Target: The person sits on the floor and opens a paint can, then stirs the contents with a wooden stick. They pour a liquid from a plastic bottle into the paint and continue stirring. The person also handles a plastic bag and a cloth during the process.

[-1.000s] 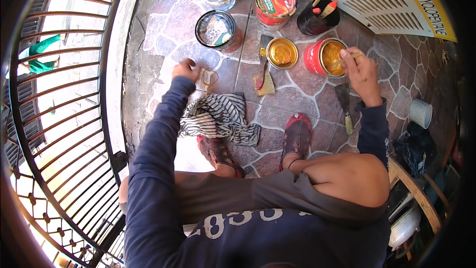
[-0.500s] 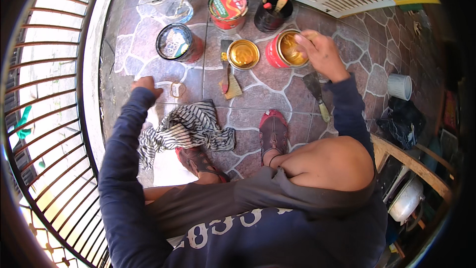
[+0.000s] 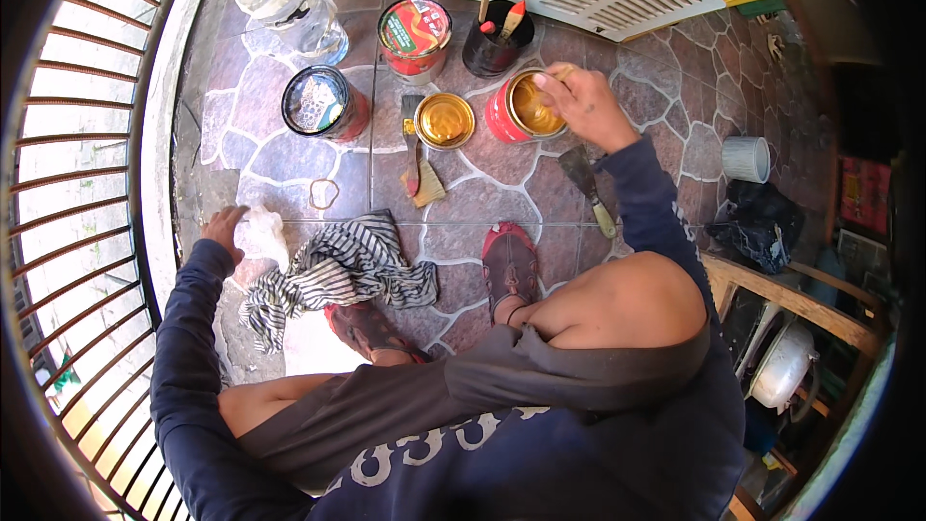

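Note:
My right hand (image 3: 585, 108) is over a red can (image 3: 503, 108) of golden-brown paint (image 3: 533, 106). Its thumb and fingers are bent together at the can's right rim; anything they grip is hidden. To the left, my left hand (image 3: 223, 230) has its fingers apart, beside a crumpled white plastic bag (image 3: 261, 233). A thin rubber band (image 3: 324, 195) lies beyond it, and a striped black-and-white cloth (image 3: 352, 265) is to its right. Between the cans, a lid (image 3: 445, 122) coated in golden paint lies next to a flat paintbrush (image 3: 422, 183).
A dark-topped can (image 3: 357, 114), a closed red can (image 3: 415, 34), a water bottle (image 3: 299, 14) and a black pot of brushes (image 3: 497, 43) stand farther back. Right of my shoes lies a putty knife (image 3: 586, 188). A barred railing (image 3: 82, 145) runs along the left; a wooden frame (image 3: 791, 304) stands right.
My left hand has moved left and nearer, away from the rubber band, and its fingers have spread. My right hand stays at the paint can. The whole view has shifted slightly.

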`<move>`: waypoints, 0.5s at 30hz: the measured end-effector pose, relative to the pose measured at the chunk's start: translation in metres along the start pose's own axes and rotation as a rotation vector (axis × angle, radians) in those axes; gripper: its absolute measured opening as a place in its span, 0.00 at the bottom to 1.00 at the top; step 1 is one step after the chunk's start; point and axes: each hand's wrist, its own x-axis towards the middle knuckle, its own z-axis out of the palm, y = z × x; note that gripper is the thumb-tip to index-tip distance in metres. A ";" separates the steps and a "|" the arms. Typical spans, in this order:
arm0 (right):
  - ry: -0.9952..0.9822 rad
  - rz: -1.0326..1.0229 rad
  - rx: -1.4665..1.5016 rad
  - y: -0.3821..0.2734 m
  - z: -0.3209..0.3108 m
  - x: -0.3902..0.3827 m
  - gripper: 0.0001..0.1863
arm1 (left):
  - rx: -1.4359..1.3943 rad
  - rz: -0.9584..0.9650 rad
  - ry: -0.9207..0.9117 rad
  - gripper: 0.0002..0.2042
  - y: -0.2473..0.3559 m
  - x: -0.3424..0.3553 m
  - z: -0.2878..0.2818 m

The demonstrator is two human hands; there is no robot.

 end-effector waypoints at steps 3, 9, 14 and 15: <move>0.087 -0.077 0.014 0.003 -0.001 0.004 0.17 | 0.067 0.004 0.006 0.32 -0.008 0.001 0.015; -0.156 0.110 0.111 0.004 -0.001 0.004 0.17 | -0.075 0.023 0.138 0.35 -0.006 0.011 0.017; 0.197 0.182 -0.245 0.001 -0.002 -0.002 0.19 | -0.171 -0.047 -0.039 0.41 0.001 0.012 0.015; 0.111 0.091 -0.155 0.000 -0.001 -0.004 0.19 | -0.148 -0.067 -0.079 0.41 0.001 0.011 0.015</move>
